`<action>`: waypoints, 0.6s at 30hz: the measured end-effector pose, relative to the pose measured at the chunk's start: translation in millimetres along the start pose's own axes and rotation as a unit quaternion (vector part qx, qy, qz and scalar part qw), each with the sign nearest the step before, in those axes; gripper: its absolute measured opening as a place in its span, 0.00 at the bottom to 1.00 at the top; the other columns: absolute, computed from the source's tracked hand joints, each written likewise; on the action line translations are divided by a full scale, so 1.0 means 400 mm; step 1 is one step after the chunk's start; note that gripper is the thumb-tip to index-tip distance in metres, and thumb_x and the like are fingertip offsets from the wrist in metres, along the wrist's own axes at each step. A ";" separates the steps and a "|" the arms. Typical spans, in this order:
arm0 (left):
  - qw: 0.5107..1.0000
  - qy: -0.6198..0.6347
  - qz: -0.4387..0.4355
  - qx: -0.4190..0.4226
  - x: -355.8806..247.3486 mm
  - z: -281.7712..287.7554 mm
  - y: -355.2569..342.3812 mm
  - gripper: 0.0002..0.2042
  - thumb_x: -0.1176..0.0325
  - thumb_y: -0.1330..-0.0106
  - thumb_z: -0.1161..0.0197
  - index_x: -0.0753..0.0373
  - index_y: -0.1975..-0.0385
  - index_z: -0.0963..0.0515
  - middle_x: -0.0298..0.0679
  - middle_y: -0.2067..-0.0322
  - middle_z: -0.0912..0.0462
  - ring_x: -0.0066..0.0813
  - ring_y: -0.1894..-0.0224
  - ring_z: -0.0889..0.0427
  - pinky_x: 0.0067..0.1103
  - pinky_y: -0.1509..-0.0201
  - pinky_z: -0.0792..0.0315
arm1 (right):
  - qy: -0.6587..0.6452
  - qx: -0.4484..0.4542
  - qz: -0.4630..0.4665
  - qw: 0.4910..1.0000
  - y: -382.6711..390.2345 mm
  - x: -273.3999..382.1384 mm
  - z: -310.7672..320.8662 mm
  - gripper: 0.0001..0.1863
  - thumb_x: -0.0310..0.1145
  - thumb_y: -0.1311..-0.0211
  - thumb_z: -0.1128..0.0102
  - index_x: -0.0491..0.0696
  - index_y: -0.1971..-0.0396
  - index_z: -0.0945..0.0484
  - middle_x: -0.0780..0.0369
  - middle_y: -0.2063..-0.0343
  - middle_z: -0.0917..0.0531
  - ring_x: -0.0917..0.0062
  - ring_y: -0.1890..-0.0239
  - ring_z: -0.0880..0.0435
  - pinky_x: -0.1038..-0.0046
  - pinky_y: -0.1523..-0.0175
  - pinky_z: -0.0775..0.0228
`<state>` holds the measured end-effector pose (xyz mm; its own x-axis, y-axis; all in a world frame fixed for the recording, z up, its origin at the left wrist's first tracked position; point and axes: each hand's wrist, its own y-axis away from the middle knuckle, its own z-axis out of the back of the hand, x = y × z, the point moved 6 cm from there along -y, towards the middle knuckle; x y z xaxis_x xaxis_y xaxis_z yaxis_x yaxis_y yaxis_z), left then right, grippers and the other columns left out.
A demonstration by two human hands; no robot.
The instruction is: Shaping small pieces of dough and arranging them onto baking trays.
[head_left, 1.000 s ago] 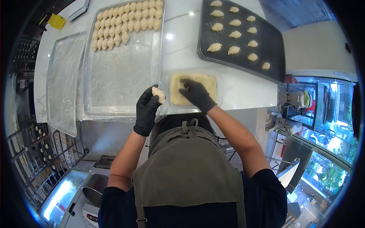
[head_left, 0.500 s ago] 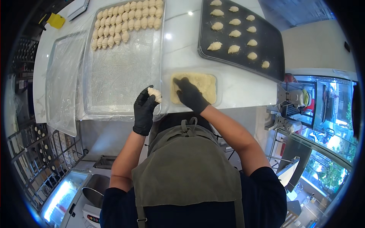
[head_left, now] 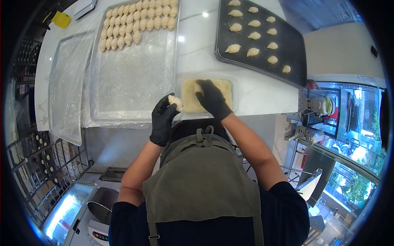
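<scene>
My left hand [head_left: 162, 121], in a black glove, pinches a small rolled croissant of raw dough [head_left: 175, 103] between thumb and fingers, just left of a clear tub. In that shallow tub lies a pale yellow, crumbly or grated layer [head_left: 189, 100]. Over it my right hand [head_left: 213, 100], gloved in black too, has its fingers curled down against the layer. A pale lump shows faintly by those fingertips, but the hand covers most of it. On the left, a perforated tray [head_left: 131, 82] carries rows of plain dough croissants [head_left: 139, 16] at its far end.
At the far right lies a dark baking tray [head_left: 262, 67] with several coated croissants [head_left: 254, 36] spaced apart. Clear plastic film [head_left: 67, 90] covers another tray at the left. A yellow object [head_left: 61, 19] sits at the far left corner of the white marbled table [head_left: 197, 45].
My left hand has moved slightly right with the dough croissant, closer to the tub. My right hand has shifted a little right, and its fingers have curled in from a stretched position.
</scene>
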<state>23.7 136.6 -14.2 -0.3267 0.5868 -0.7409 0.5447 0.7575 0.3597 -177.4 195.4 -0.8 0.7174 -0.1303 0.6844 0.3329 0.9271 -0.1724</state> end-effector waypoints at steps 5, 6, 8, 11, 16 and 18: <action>0.999 -0.035 0.010 0.000 -0.031 -0.056 0.029 0.22 0.80 0.33 0.42 0.69 0.38 0.31 0.43 0.52 0.19 0.29 0.56 0.20 0.22 0.49 0.23 | 0.073 0.092 -0.059 0.991 0.042 -0.007 0.025 0.22 0.26 0.48 0.41 0.47 0.49 0.25 0.53 0.59 0.21 0.55 0.64 0.18 0.62 0.59 0.24; 0.998 -0.057 0.003 -0.002 -0.036 -0.060 0.028 0.22 0.80 0.34 0.42 0.69 0.38 0.31 0.43 0.52 0.19 0.29 0.56 0.20 0.22 0.49 0.23 | 0.039 0.086 -0.040 0.995 0.036 -0.003 0.018 0.21 0.26 0.48 0.41 0.47 0.50 0.25 0.53 0.59 0.21 0.56 0.64 0.18 0.62 0.58 0.24; 0.995 -0.101 -0.012 -0.006 -0.047 -0.068 0.021 0.23 0.80 0.35 0.41 0.68 0.38 0.31 0.42 0.51 0.19 0.28 0.56 0.20 0.21 0.48 0.24 | -0.029 0.073 0.001 0.997 0.021 0.004 0.004 0.20 0.26 0.48 0.40 0.47 0.52 0.24 0.54 0.60 0.22 0.56 0.64 0.18 0.63 0.58 0.24; 0.987 -0.156 -0.048 0.008 -0.070 -0.084 0.010 0.24 0.80 0.35 0.41 0.67 0.37 0.31 0.42 0.51 0.19 0.27 0.56 0.20 0.21 0.48 0.24 | -0.034 0.074 0.028 0.996 0.033 -0.004 0.006 0.19 0.25 0.49 0.40 0.46 0.53 0.23 0.54 0.60 0.22 0.57 0.64 0.18 0.63 0.58 0.24; 0.946 -0.293 -0.115 0.074 -0.098 -0.141 -0.018 0.26 0.79 0.37 0.38 0.63 0.37 0.30 0.40 0.54 0.19 0.26 0.58 0.20 0.21 0.52 0.23 | -0.036 0.053 0.039 0.997 0.063 -0.037 0.106 0.19 0.23 0.47 0.40 0.45 0.52 0.21 0.56 0.60 0.20 0.62 0.66 0.19 0.66 0.59 0.24; 0.914 -0.381 -0.082 0.118 -0.078 -0.176 -0.034 0.27 0.78 0.39 0.37 0.61 0.37 0.29 0.40 0.56 0.19 0.27 0.60 0.20 0.22 0.54 0.23 | -0.237 0.031 -0.128 0.963 0.084 -0.075 0.183 0.21 0.22 0.47 0.40 0.44 0.50 0.22 0.57 0.58 0.21 0.66 0.63 0.19 0.68 0.57 0.24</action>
<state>-27.9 128.1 43.8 0.1642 0.0339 -0.9858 0.7168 0.6825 0.1429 -232.6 256.2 24.9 0.2531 -0.1956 0.9475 0.4130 0.9075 0.0770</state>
